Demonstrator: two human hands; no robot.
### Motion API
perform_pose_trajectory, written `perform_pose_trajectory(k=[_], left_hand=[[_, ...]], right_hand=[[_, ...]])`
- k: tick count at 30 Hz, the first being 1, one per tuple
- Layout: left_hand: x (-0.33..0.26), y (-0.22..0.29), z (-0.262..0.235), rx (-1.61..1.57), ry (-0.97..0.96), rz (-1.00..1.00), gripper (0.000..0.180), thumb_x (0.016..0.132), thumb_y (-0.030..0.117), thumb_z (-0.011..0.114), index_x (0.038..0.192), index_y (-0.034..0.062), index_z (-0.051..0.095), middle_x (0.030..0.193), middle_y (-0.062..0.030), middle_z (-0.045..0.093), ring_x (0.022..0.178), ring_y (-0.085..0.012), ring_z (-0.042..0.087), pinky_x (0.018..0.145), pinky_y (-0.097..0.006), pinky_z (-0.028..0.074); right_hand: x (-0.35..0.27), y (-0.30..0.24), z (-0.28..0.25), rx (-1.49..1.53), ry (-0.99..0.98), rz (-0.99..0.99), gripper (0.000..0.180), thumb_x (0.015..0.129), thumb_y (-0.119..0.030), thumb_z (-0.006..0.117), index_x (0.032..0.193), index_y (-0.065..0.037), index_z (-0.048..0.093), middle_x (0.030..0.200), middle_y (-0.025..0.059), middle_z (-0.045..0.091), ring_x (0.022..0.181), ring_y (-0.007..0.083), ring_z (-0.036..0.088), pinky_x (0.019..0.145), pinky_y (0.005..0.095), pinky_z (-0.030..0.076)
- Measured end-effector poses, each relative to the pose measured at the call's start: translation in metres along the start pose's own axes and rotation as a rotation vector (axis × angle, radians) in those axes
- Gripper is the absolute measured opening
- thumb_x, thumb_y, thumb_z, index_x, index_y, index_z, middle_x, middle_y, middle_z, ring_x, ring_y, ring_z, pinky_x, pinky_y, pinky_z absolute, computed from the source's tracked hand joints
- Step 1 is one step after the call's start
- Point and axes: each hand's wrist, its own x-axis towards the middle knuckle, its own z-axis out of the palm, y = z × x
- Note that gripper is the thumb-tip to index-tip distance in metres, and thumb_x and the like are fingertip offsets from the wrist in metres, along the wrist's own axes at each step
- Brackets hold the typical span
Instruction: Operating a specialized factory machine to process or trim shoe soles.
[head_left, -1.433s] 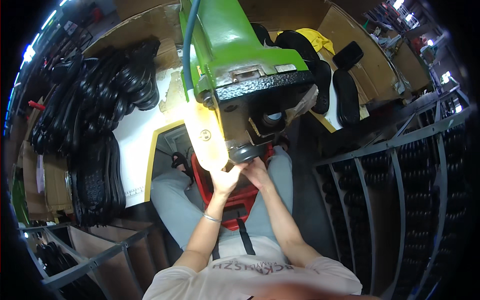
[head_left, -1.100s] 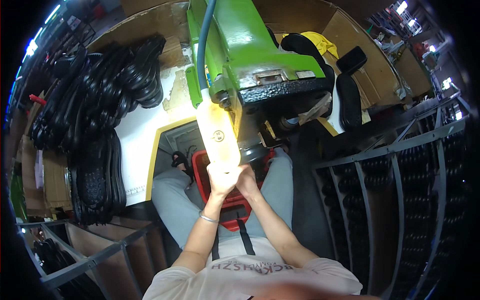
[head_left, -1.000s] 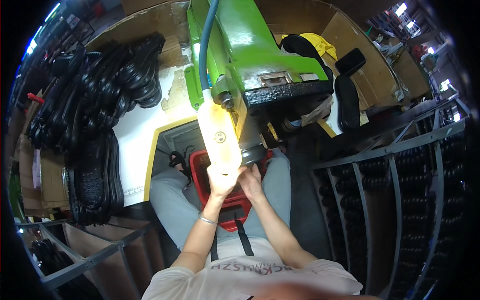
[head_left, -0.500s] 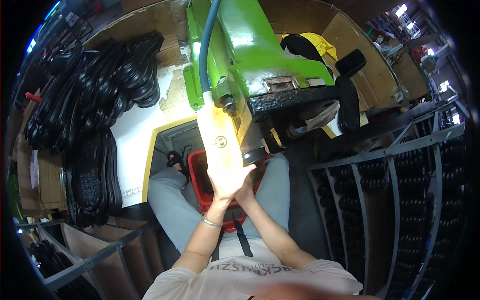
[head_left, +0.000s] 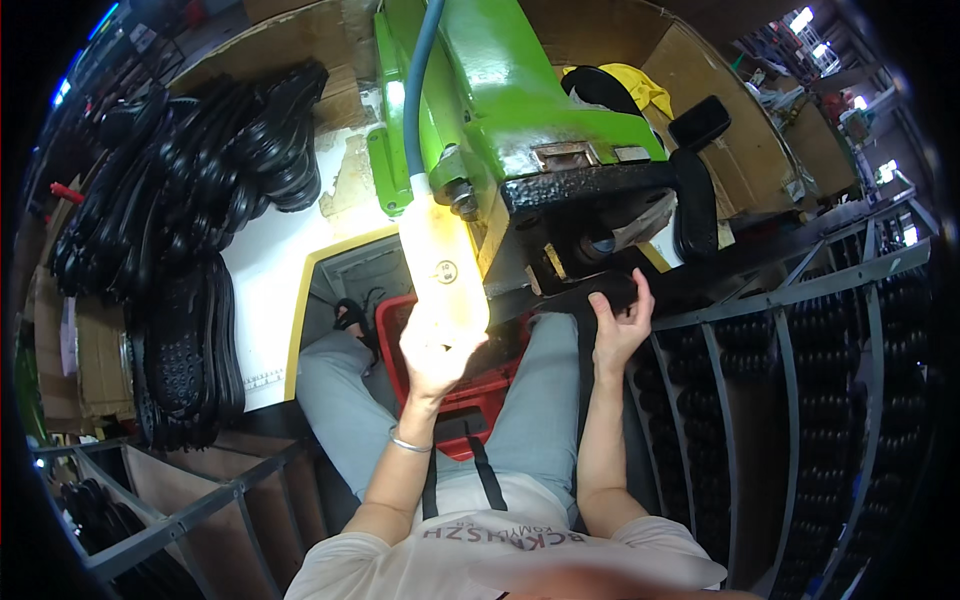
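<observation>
A black shoe sole [head_left: 570, 297] lies lengthwise beneath the dark head of the green machine [head_left: 550, 110]. At its right end my right hand [head_left: 622, 335] grips it, with thumb and fingers bent around the tip. My left hand [head_left: 436, 358] is closed at the other end, where the sole runs behind a bright white-yellow lamp [head_left: 440, 265]. Glare and the lamp hide most of the left fingertips and their contact with the sole.
Stacks of black soles [head_left: 185, 340] fill the left of the white table [head_left: 270, 310], which has a yellow edge. A red crate [head_left: 400, 385] sits between my legs. Metal racks [head_left: 790, 390] with soles stand right. A blue hose [head_left: 412, 100] hangs by the machine.
My hands were together below the lamp. The right hand has moved right and up to the sole's far end; the left has shifted slightly upward. The sole now shows stretched between them.
</observation>
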Motion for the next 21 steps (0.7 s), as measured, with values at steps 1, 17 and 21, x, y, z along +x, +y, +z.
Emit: perform_pose_trajectory(k=[1, 17, 21], left_hand=[[0.007, 0.009, -0.004, 0.143, -0.062, 0.083, 0.050, 0.068, 0.001, 0.080, 0.112, -0.0070, 0.057, 0.102, -0.0137, 0.065, 0.091, -0.0205, 0.065, 0.083, -0.030, 0.052], [-0.021, 0.008, -0.128, -0.277, 0.225, -0.151, 0.041, 0.072, 0.010, 0.081, 0.100, 0.0005, 0.052, 0.097, -0.0059, 0.052, 0.085, -0.0133, 0.054, 0.079, -0.028, 0.050], [-0.033, -0.008, -0.165, -0.436, 0.188, -0.265, 0.036, 0.076, 0.003, 0.076, 0.104, 0.0019, 0.052, 0.107, -0.0096, 0.053, 0.106, -0.0233, 0.058, 0.093, -0.045, 0.054]], right_hand=[[0.008, -0.010, -0.002, -0.040, -0.012, -0.058, 0.068, 0.068, 0.003, 0.082, 0.129, 0.001, 0.051, 0.116, 0.0059, 0.044, 0.101, 0.0180, 0.055, 0.088, 0.0305, 0.049], [-0.032, -0.032, 0.072, -0.078, -0.260, -0.347, 0.067, 0.052, -0.006, 0.090, 0.111, 0.006, 0.060, 0.112, 0.0199, 0.064, 0.098, 0.0292, 0.064, 0.085, 0.0355, 0.052], [-0.054, -0.046, 0.097, -0.021, -0.254, -0.378, 0.069, 0.052, -0.004, 0.090, 0.114, 0.007, 0.060, 0.106, 0.0196, 0.066, 0.087, 0.0274, 0.067, 0.076, 0.0327, 0.054]])
